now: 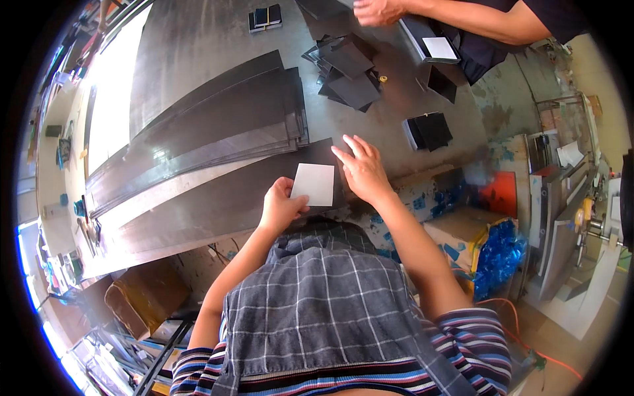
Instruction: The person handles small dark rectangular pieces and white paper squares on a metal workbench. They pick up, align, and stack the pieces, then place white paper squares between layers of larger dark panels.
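At the centre of the frame: one pale card (316, 186), gripped at its left side by your left hand (282, 204), thumb on top, fingers closed in. Just right of it: your right hand (364, 173), fingers spread, holding nothing. Left of centre: long dark sheets (218, 125), overlapping. Upper centre: loose dark pieces (347, 69), heaped unevenly; one small banded bundle (265, 20). Right of centre: one dark stack (428, 131). Upper right: a co-worker's hand (380, 10). Progress, as judged: partway; bundle and stack look gathered, your card is not yet set down, and the heap remains unsorted.
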Motion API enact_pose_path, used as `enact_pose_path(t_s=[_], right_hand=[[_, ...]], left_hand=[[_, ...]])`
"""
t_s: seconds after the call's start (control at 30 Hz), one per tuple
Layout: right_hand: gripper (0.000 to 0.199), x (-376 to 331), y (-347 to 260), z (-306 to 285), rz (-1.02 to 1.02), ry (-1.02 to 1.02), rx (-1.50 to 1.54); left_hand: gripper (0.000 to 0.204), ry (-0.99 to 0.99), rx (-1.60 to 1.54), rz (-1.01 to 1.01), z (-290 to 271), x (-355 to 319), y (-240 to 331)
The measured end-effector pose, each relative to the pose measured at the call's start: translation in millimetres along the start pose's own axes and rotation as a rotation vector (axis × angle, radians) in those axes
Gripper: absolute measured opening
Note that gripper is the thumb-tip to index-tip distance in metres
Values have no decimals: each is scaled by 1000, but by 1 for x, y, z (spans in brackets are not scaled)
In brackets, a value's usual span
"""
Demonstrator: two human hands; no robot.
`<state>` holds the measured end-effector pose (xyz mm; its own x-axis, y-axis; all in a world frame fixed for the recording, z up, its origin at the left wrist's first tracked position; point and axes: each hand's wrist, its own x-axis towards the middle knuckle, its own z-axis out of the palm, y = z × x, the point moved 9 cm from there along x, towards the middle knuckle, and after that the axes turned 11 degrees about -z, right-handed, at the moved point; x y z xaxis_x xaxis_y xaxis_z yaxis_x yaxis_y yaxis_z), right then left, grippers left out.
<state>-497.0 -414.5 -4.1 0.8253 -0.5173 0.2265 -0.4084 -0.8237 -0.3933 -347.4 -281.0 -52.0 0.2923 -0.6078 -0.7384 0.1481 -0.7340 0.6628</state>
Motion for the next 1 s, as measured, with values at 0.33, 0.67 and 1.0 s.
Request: enact_pose_path(t_s=[0.33,0.67,1.0], right_hand=[[45,-1,5,4,17,-10,1],[48,0,5,5,28,-33,7],[48,-1,4,3,19,-43,39]], left_hand=[[29,130,284,109,-5,9,9],[27,90,337,63,3,17,14],[28,82,335,58,3,19,14]])
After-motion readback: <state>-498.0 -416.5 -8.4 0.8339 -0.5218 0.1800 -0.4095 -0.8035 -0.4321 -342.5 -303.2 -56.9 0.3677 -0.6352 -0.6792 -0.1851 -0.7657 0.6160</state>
